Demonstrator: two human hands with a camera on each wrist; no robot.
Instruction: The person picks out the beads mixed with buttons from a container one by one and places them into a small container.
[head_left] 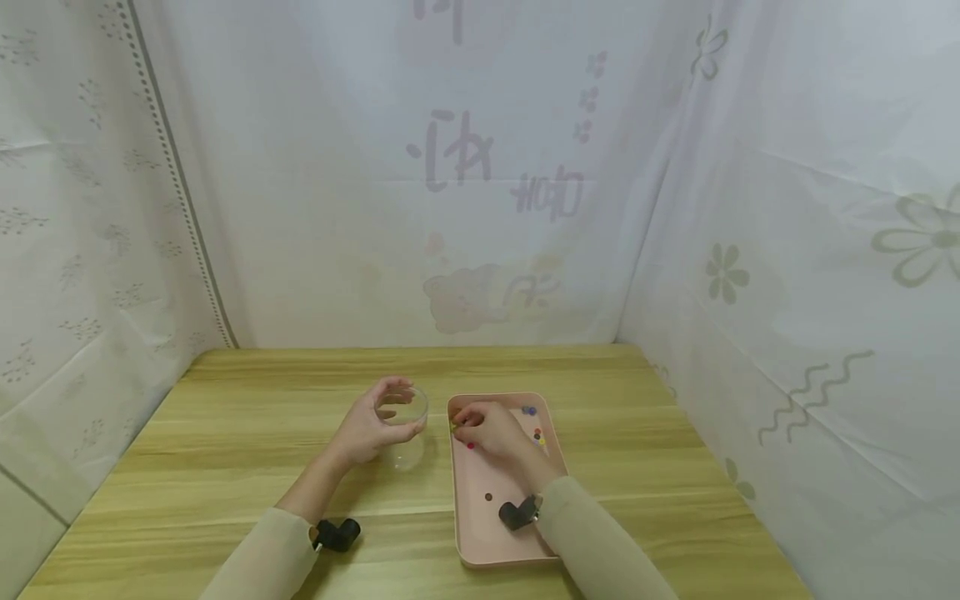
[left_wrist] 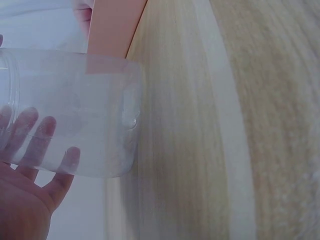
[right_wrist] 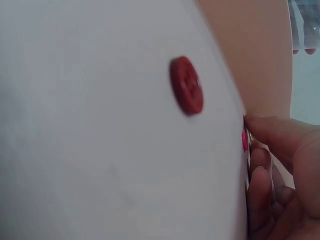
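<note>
Two hands: right hand (head_left: pixel 491 429), fingers bent, in upper-left corner of pink tray (head_left: pixel 474 525) beside a pink button (head_left: pixel 470 446); cannot tell if pinching. Clear plastic jar (head_left: pixel 407 455), upright, just leftward past tray wall, gripped by left hand (head_left: pixel 373 425).

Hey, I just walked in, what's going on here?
A person's left grip holds a clear jar beside a pink tray on the table. Their right grip is in the tray, near its far left corner, beside a pink button; whether it holds anything is hard to tell. More buttons lie in the tray, and none shows in the jar.
</note>
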